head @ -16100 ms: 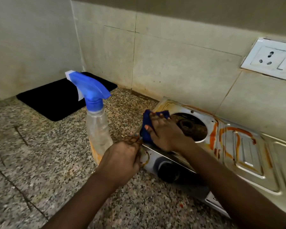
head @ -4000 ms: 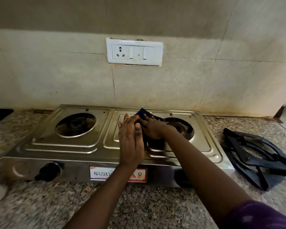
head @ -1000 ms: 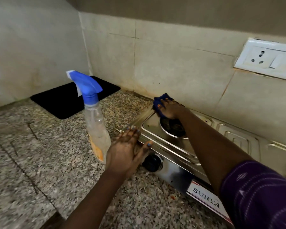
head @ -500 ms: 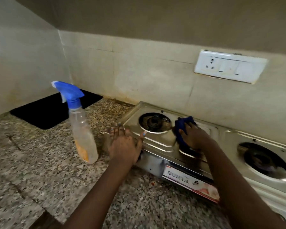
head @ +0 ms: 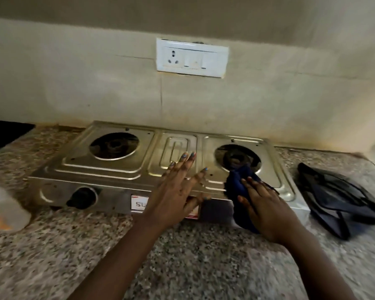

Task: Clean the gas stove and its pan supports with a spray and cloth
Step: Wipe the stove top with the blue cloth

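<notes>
on the granite counter (head: 52, 256), stove (head: 121, 167) at centre. left hand (head: 175, 191) flat on its front edge, fingers spread. right hand (head: 266, 206), fingers straight, presses blue cloth (head: 238, 182) at 5 o'clock of right burner (head: 237, 158). pan supports (head: 338, 195) at 3 o'clock, spray bottle (head: 4, 208) at 9.

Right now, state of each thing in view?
Stove: top bare, both pan supports off.
Pan supports: stacked on the counter, right of the stove.
Cloth: draped over the stove's front right edge, under the right hand.
Right hand: flat, pressing the cloth.
Left hand: fingers spread, resting on the stove.
Spray bottle: on the counter, untouched.
</notes>
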